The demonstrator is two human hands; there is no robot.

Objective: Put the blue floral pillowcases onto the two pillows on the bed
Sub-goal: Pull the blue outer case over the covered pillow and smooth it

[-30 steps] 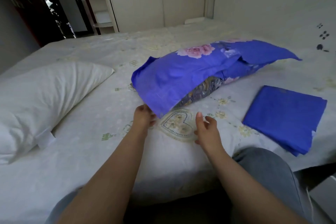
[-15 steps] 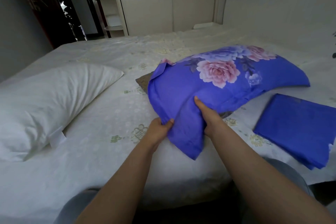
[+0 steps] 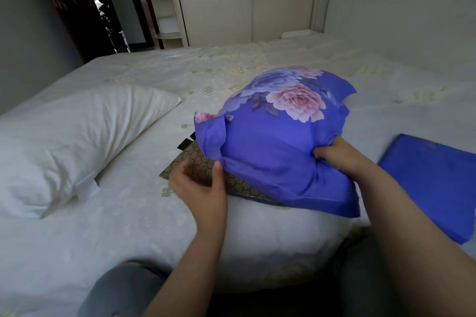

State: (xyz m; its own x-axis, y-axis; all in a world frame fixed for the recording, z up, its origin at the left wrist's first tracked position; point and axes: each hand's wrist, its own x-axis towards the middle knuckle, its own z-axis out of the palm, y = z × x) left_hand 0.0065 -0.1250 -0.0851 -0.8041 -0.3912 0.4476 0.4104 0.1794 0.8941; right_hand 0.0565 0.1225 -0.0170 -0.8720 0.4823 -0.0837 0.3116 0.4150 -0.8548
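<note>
A: Near edge first?
B: Person's knees at the near edge of the bed. L hand just past them, fingers relaxed and not closed on anything, thumb tip touching the case's near-left hem, palm over the patterned pillow.
A: R hand?
B: R hand bunches the case's blue cloth in curled fingers, centre-right.
A: How far on is the case?
B: Covers most of the pillow; the near-left corner sticks out bare.
A: Other items?
B: Folded case lies flat, right, apart. White pillow uncovered, left. Wardrobe far back.
</note>
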